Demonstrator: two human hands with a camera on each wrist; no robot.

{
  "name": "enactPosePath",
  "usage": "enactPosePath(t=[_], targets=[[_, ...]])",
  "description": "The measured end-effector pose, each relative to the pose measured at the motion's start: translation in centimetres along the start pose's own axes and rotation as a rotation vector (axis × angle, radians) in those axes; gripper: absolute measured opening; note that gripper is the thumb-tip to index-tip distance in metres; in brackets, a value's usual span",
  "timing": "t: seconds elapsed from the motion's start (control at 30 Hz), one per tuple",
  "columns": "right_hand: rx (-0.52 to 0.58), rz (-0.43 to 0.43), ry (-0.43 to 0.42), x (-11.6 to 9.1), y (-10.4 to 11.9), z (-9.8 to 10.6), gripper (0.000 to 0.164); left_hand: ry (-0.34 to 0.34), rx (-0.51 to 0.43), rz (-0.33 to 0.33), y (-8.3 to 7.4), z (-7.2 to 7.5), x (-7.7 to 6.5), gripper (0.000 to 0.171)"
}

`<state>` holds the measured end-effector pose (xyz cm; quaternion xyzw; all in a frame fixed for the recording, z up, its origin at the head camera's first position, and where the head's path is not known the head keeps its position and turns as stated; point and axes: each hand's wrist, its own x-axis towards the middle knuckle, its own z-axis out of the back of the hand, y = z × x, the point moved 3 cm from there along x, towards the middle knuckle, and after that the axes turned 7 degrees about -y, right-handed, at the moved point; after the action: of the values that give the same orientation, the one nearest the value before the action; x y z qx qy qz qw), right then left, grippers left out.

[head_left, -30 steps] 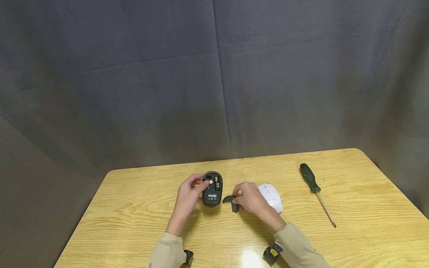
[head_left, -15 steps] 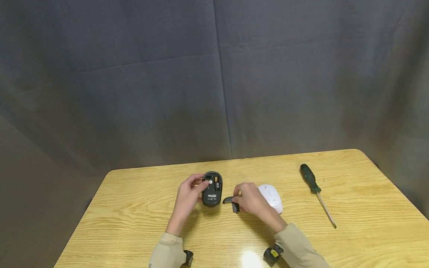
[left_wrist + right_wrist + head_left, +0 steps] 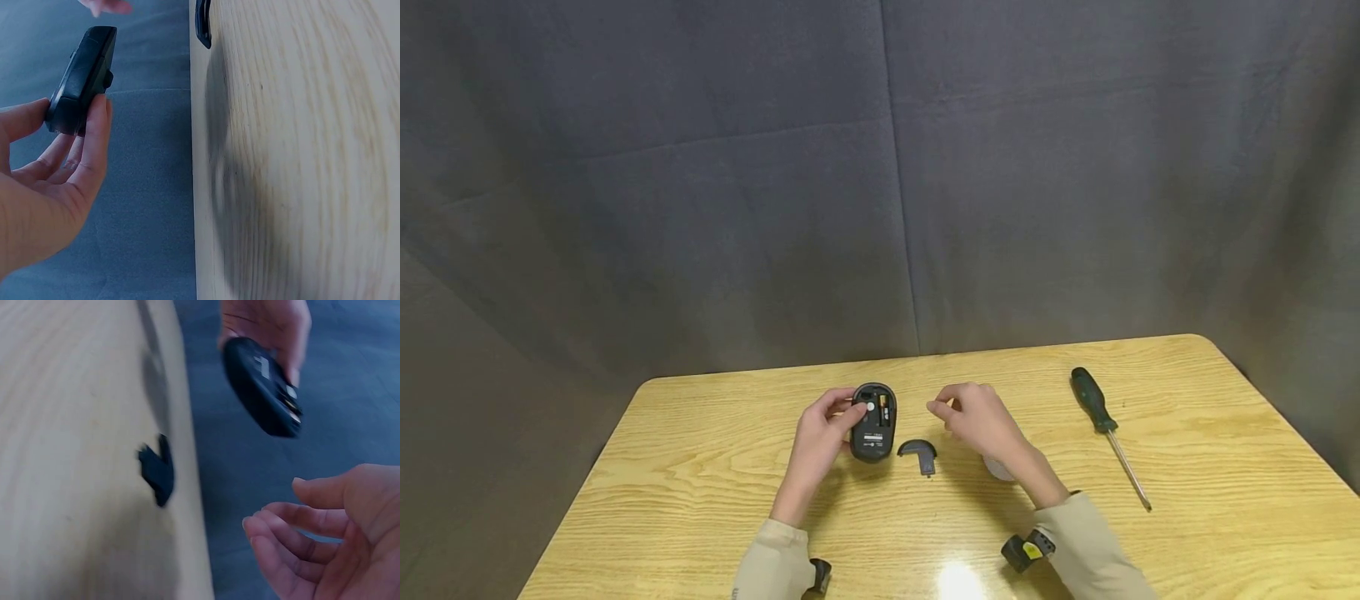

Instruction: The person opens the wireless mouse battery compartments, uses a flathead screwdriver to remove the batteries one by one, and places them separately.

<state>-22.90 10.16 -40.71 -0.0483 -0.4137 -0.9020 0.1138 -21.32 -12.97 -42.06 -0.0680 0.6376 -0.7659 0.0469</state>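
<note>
L hand [image 3: 820, 429], mid-frame a bit left of ctr, had its grip clamped on a black wireless mouse [image 3: 873, 430], thumb on the underside, fingers behind. Mouse was held up off the surface [image 3: 700, 483], just below ctr of frame, underside facing the head cam. Its bay was uncovered w/ a battery [image 3: 885, 412] showing inside, gold end toward top of frame.

R hand [image 3: 977, 417], right of ctr, held nothing: in the R wrist view the thumb stood apart from the loosely bent fingers, near the mouse but not touching it.

Battery cover [image 3: 922, 451] lay loose on the surface, lower ctr, btwn the hands, apart from both.

Progress, as judged from the pics: cover off = done; battery was in the bay, though can't tell if fully seated. Not done: cover not back on, mouse not set down.

Also there: a pale rounded item [image 3: 997, 470], prob. another mouse, mostly hidden by R forearm; a screwdriver [image 3: 1107, 423] w/ dark green handle, right side of frame, tip toward lower right, untouched; grey cloth backdrop [image 3: 700, 208] across the top.
</note>
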Motion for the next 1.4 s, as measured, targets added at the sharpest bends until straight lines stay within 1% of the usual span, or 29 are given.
enactPosePath(t=[0.1,0.2,0.27,0.37,0.6,0.77,0.87,1.07,1.13,1.3,1.4], targets=[[0.028,0.0,-0.001,0.1,-0.3,1.4,0.023,-0.005,-0.001,0.003,0.0,0.1,0.0,0.037],[0.026,0.007,-0.021,0.1,-0.7,2.8,0.025,-0.006,-0.003,-0.002,-0.1,0.2,0.1,0.037],[0.02,-0.004,-0.034,0.1,-1.2,3.7,0.026,-0.008,-0.003,-0.005,-0.1,0.2,0.1,0.038],[0.003,-0.026,-0.052,-0.1,-2.2,5.1,0.029,-0.013,-0.001,0.001,-0.2,0.2,0.2,0.037],[-0.072,-0.074,-0.116,-0.5,-5.0,8.1,0.03,-0.01,0.01,0.002,-0.3,0.2,0.2,0.037],[-0.127,-0.105,-0.12,-1.1,-7.1,9.3,0.036,-0.006,0.01,0.005,0.0,0.2,0.1,0.036],[-0.159,-0.11,-0.135,-1.3,-8.0,9.9,0.037,-0.001,0.006,0.003,0.0,0.2,0.0,0.037],[-0.222,-0.097,-0.222,-1.7,-9.2,11.3,0.033,-0.006,0.002,0.0,-0.2,0.1,0.1,0.036],[-0.248,-0.099,-0.238,-1.8,-9.6,11.7,0.034,-0.008,0.003,-0.001,-0.2,0.1,0.1,0.036],[-0.281,-0.136,-0.211,-2.1,-10.8,12.3,0.04,-0.008,0.008,-0.003,-0.2,0.0,0.0,0.037],[-0.283,-0.155,-0.191,-2.2,-11.2,12.6,0.042,-0.005,0.005,-0.007,-0.2,0.0,0.0,0.037]])
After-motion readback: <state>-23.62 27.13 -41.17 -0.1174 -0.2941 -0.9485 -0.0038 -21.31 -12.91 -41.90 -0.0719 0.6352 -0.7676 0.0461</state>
